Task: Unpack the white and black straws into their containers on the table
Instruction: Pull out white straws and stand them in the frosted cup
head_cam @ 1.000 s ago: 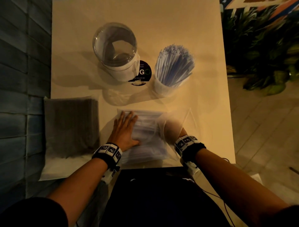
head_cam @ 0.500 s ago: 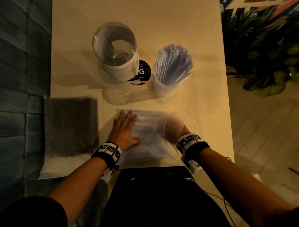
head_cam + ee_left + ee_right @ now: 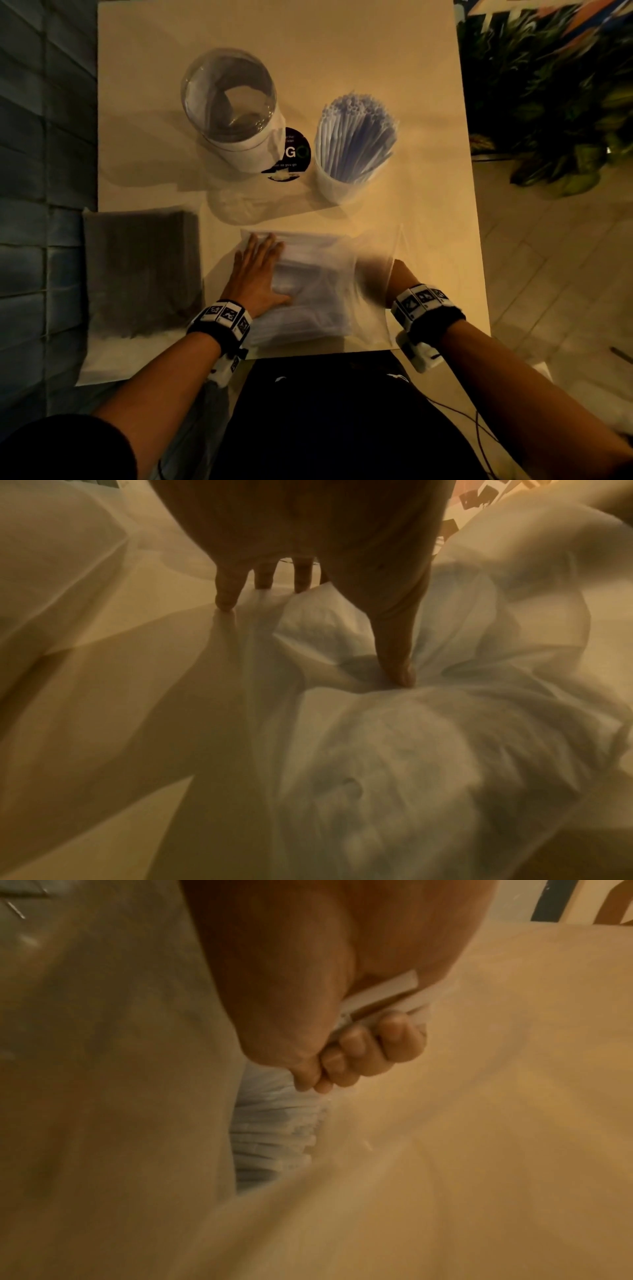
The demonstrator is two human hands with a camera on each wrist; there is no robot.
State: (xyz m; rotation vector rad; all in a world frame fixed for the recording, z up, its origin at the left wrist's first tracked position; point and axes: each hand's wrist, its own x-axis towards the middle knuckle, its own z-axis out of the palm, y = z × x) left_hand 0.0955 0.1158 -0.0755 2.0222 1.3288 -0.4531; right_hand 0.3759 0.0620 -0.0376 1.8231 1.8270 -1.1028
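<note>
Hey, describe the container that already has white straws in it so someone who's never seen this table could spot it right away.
On the pale table, look at the far half, where two round containers stand side by side. It is the right-hand one, a white cup beside the black round sticker. Unlike the clear jar on its left, it is packed with upright white straws.

Blk wristbands w/ white marker tags (both wrists)

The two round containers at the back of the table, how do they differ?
The right container stands packed with white straws that fan out above its rim, while the left container holds no straws that I can see. The left container is wider, with a clear upper wall and a white band low down; the right container is narrower and pale all over. Both stand upright on the table, with a black round sticker between them.
</note>
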